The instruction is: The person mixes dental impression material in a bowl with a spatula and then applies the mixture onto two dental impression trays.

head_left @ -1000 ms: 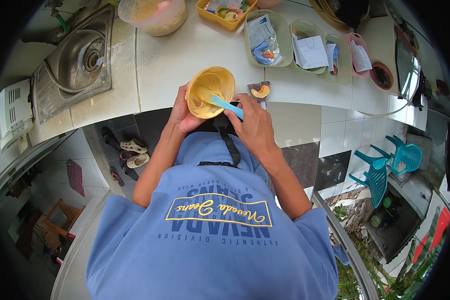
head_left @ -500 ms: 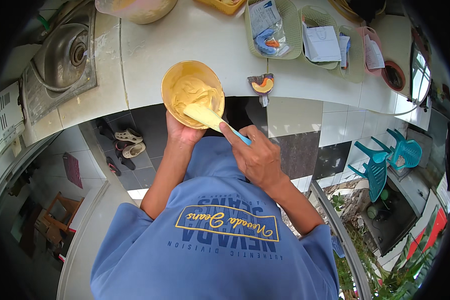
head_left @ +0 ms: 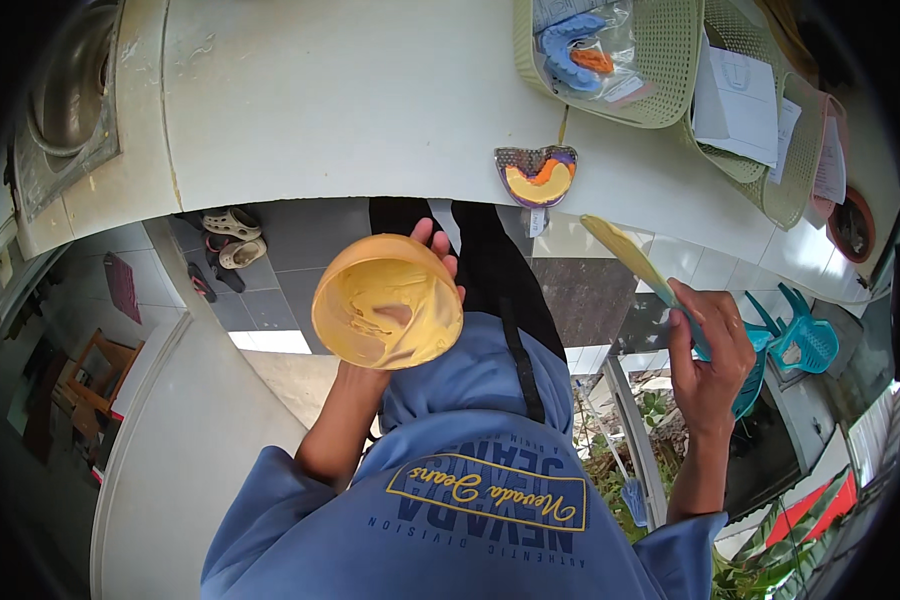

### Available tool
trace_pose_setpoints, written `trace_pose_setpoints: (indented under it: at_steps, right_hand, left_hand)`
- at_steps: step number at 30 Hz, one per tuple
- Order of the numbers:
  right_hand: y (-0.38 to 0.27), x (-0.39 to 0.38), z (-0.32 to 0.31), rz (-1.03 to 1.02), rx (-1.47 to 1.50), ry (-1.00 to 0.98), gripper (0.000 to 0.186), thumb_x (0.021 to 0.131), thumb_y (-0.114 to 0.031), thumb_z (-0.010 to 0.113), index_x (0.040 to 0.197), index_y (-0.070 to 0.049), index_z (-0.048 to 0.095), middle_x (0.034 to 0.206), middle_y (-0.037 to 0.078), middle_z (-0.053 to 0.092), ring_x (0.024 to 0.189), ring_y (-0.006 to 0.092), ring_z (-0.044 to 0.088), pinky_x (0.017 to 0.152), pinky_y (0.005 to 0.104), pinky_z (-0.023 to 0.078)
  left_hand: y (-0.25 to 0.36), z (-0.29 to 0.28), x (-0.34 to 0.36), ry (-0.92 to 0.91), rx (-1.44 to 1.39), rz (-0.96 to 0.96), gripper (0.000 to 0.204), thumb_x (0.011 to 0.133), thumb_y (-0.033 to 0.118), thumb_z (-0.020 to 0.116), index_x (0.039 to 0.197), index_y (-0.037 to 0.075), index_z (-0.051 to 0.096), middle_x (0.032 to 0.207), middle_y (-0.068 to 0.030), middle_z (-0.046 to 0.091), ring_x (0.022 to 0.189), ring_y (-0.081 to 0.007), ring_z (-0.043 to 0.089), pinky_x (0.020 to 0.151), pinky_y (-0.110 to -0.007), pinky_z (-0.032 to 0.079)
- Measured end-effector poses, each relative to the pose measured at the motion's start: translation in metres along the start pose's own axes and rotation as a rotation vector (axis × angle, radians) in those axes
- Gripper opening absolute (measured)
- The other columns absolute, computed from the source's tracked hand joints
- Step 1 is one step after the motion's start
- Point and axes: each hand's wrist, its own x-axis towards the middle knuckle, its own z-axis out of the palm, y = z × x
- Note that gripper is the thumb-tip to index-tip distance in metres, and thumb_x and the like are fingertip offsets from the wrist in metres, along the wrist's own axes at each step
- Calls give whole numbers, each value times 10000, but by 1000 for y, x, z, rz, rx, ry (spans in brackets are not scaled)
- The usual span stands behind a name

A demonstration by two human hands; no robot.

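Observation:
A flexible yellow bowl [head_left: 375,300], its inside smeared with creamy yellow paste, is cradled from behind by my left hand [head_left: 440,250], whose fingertips show past its upper right rim. My right hand [head_left: 710,355] grips the blue handle of a spatula [head_left: 625,255], its blade coated with yellow paste and raised to the right of the bowl. Above them, at the counter's front edge, lies a metal dental tray [head_left: 536,180] filled with orange and pale yellow material.
The white counter [head_left: 330,100] holds mesh baskets [head_left: 660,80] with papers and a bagged blue impression [head_left: 565,55] at the right, and a steel sink [head_left: 65,95] at the far left. Below are footwear [head_left: 235,250] and teal plastic chairs [head_left: 805,340].
My right hand with the spatula has moved out of the bowl and off to the right. The bowl now sits lower, with less paste visible inside. The view has shifted along the counter.

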Motion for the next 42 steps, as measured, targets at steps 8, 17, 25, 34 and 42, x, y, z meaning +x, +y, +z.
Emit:
trace_pose_setpoints:
  at_steps: [8, 17, 25, 34, 42]
  right_hand:
    - [3, 50, 5, -134, -37, -162, 319, 766, 102, 631, 1043, -42, 696, 828, 74, 608, 609, 118, 592, 492, 251, 466]
    - [-5, 62, 11, -186, -66, -221, 335, 770, 95, 636, 1064, -57, 690, 846, 79, 616, 605, 132, 611, 493, 257, 493]
    - [-6, 63, 9, -189, -86, -234, 346, 769, 95, 638, 1075, -60, 682, 847, 82, 618, 607, 134, 614, 502, 256, 496]
    - [-3, 62, -2, -183, -139, -133, 322, 774, 81, 633, 1054, -66, 693, 843, 76, 617, 599, 123, 581, 486, 257, 451]
    - [-6, 64, -10, -175, -168, -157, 324, 772, 85, 628, 1053, -64, 691, 848, 90, 616, 620, 137, 597, 519, 259, 476]
  left_hand:
    - [-53, -25, 34, 123, 5, -123, 645, 941, 274, 508, 1475, 66, 210, 1530, -198, 164, 1140, -232, 576, 994, -432, 452]
    - [-56, -24, 39, 2, -69, -90, 635, 946, 247, 496, 1475, 54, 202, 1542, -196, 104, 1159, -266, 571, 1010, -435, 444]
    - [-56, -47, 41, -106, -121, -76, 1182, 664, 647, 709, 1480, 24, 122, 1492, -255, 163, 1209, -323, 462, 1038, -456, 412]
    - [-53, -30, 43, -40, -97, -92, 633, 950, 284, 488, 1475, 62, 213, 1554, -173, 81, 1210, -275, 527, 1045, -453, 402]
    - [-40, -39, 37, -83, 49, -14, 704, 936, 324, 524, 1490, 67, 173, 1561, -124, 115, 1235, -247, 501, 1057, -435, 393]
